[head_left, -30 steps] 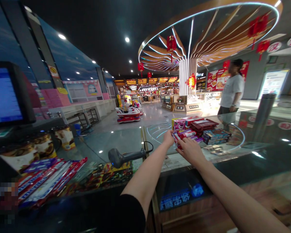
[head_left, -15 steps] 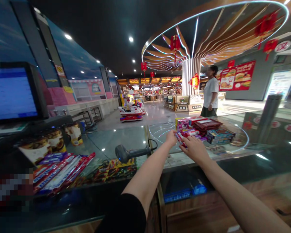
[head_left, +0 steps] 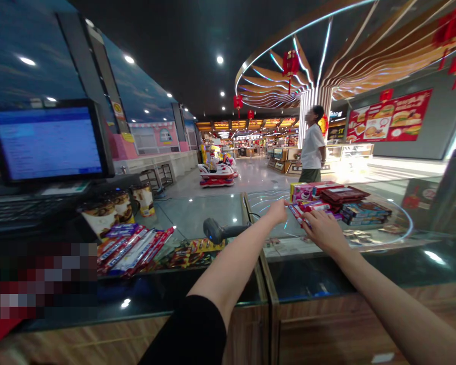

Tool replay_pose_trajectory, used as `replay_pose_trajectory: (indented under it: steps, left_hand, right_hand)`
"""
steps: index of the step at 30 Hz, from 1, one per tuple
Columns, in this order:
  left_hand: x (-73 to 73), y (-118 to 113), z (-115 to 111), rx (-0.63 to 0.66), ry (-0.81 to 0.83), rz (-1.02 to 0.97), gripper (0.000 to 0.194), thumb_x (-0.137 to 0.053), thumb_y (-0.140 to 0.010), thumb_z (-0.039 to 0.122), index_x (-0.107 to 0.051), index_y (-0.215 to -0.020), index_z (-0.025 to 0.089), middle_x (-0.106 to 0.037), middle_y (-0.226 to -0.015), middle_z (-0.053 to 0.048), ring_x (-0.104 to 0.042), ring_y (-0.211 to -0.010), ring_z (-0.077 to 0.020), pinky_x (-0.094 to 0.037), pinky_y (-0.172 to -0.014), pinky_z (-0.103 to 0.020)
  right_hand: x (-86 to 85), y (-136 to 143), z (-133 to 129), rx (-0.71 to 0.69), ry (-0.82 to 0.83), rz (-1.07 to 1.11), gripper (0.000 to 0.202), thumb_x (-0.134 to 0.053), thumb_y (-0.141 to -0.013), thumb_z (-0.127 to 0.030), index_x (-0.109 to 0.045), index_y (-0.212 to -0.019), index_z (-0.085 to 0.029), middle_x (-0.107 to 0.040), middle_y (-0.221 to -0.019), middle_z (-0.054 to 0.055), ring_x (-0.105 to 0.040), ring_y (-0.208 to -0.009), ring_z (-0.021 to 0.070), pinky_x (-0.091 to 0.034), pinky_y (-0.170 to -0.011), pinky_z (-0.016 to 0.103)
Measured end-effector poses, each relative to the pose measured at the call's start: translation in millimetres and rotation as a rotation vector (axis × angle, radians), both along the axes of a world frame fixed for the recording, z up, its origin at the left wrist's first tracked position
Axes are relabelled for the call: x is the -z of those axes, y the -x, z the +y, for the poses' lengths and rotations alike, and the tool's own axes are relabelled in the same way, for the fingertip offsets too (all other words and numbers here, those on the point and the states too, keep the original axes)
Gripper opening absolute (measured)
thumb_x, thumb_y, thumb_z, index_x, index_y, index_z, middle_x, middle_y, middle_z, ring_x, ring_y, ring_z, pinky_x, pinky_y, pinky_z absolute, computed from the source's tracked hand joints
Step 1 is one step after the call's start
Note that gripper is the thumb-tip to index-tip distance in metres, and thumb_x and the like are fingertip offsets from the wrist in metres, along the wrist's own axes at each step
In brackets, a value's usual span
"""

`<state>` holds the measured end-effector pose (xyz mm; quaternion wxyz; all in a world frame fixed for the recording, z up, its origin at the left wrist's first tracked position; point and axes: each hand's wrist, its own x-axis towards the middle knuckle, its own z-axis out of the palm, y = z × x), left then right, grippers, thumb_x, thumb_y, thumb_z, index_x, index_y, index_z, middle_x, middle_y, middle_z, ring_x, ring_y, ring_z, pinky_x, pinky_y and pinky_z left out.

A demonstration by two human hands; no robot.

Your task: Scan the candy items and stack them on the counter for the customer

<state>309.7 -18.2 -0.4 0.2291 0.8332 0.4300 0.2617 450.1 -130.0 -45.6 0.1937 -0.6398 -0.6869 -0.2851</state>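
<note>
Bracketing a slim shiny pack [head_left: 296, 216] between our left hand [head_left: 278, 211] and right hand [head_left: 324, 229]

The pack lies straight ahead of us on the right section of the glass counter [head_left: 307, 271], its long axis slanting from far left to near right; our left hand is at its far left end, our right at its near right end, and both seem about equally close.

Our left hand reaches diagonally from the near left, wrist bent, fingers curled towards the pack; our right hand comes from the near right, palm down, fingers extended and slightly spread over the pack's near end; we cannot tell whether either one is pinching it.

Just beyond and to the right sit a red tube [head_left: 316, 206], a pink box [head_left: 303, 192], brown packets [head_left: 344, 195] and blue boxes [head_left: 367, 213]; to the left of our hands lies a barcode scanner [head_left: 215, 231], partly behind our left forearm; further left are long candy packs [head_left: 137, 249], patterned cups [head_left: 99, 217] and a monitor [head_left: 47, 142]; on the far side of the counter stands a person [head_left: 313, 147] in a white shirt.
</note>
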Motion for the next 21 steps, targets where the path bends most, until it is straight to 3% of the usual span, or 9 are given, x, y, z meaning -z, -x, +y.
replay_pose_trajectory:
  steps: [7,12,21]
  left_hand:
    - [-24.0,35.2,-0.2,0.015,-0.098,0.063,0.039,-0.055,-0.076,-0.002,-0.071,-0.109,0.013,-0.074,-0.106,-0.010,-0.068,-0.098,-0.0198,-0.051,-0.092,-0.031]
    - [-39.0,67.2,4.6,0.026,-0.138,0.007,0.036,-0.055,-0.079,0.002,-0.073,-0.108,0.013,-0.075,-0.106,-0.009,-0.068,-0.098,-0.0185,-0.052,-0.092,-0.029]
    - [-55.0,160.4,0.6,-0.129,-0.162,-0.088,0.027,-0.057,-0.083,0.006,-0.075,-0.102,0.013,-0.076,-0.104,-0.009,-0.069,-0.098,-0.0172,-0.052,-0.092,-0.028]
  right_hand:
    - [0.9,2.5,-0.9,-0.023,0.001,-0.019,0.026,-0.046,-0.095,-0.029,-0.067,-0.109,-0.020,-0.070,-0.103,0.010,-0.059,-0.097,0.0261,-0.035,-0.076,0.035]
    - [-7.3,23.6,2.7,-0.062,0.015,-0.011,0.027,-0.045,-0.095,-0.029,-0.067,-0.108,-0.021,-0.070,-0.103,0.009,-0.060,-0.098,0.0261,-0.037,-0.080,0.036]
    - [-22.4,79.4,20.9,-0.148,0.016,0.070,0.027,-0.044,-0.096,-0.027,-0.067,-0.107,-0.021,-0.071,-0.106,0.009,-0.061,-0.099,0.0259,-0.039,-0.077,0.036]
